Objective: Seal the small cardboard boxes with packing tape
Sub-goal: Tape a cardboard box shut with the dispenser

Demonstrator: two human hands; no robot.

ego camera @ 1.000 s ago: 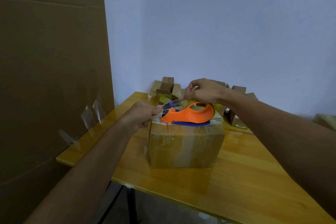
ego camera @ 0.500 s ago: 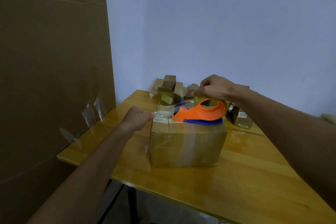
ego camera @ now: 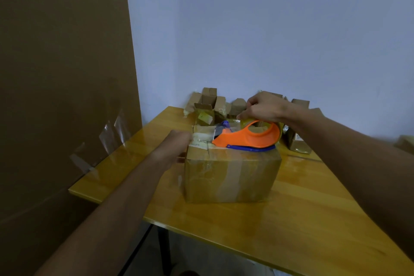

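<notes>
right hand gripping tape dispenser, cardboard box

Dispenser on box; box on table

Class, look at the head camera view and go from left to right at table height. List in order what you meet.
Big cardboard sheet → clear tape strips stuck to it → left hand → orange tape dispenser on the cardboard box → small box on the wooden table.
</notes>
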